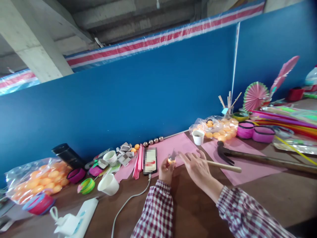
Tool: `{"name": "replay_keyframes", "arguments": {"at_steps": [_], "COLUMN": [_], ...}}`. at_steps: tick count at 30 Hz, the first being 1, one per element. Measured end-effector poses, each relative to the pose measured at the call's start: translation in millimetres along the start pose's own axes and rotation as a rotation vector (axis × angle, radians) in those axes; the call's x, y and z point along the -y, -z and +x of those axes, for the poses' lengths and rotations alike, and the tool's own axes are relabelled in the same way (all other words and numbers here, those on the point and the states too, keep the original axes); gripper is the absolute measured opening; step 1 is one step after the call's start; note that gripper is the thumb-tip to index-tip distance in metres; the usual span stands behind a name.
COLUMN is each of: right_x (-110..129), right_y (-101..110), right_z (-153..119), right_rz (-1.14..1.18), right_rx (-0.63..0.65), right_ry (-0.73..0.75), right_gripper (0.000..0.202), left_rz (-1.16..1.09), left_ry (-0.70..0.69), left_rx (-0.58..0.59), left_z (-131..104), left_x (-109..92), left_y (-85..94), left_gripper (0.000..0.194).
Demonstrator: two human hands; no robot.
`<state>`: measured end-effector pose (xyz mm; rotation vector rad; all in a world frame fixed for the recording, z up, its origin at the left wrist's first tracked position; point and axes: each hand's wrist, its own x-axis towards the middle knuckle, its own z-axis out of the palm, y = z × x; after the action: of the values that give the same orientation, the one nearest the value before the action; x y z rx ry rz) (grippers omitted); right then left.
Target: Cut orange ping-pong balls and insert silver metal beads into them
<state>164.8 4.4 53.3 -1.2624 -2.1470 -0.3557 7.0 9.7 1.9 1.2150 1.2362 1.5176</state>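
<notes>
My left hand (165,172) is closed around a small orange ball (171,161), its fingers pinching it from below. Something grey and pointed shows above the ball, too blurred to name. To the right, my right hand (198,167) hovers with its fingers stretched toward the ball and its thumb apart. A pale wooden stick (226,166) sticks out from behind the right hand; its other end is hidden, and I see no grip on it. Pink paper (182,145) lies beyond the hands, and a phone (150,161) plugged into a cable rests left of them.
A claw hammer (250,155) lies at right, beside a white cup (198,137) and bagged orange balls (223,129). Several shiny metal balls (153,141) line the back. At left are another white cup (108,184), a power strip (85,216) and a black bottle (68,155).
</notes>
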Motion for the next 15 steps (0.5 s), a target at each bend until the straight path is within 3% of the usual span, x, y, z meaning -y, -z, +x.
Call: {"name": "replay_keyframes", "arguments": {"at_steps": [11, 15], "right_x": [-0.6, 0.3], "right_y": [1.2, -0.7], "right_z": [-0.2, -0.5], "right_rz": [-0.014, 0.015], "right_rx": [-0.016, 0.007], "right_ry": [-0.026, -0.016], "right_gripper": [0.042, 0.043], "left_rz": [0.001, -0.037], "left_ry": [0.027, 0.076], "left_rx": [-0.096, -0.078], "left_z": [1.9, 0.1], "left_x": [-2.8, -4.7], "left_y": [1.5, -0.7], "left_gripper": [0.039, 0.047]}}
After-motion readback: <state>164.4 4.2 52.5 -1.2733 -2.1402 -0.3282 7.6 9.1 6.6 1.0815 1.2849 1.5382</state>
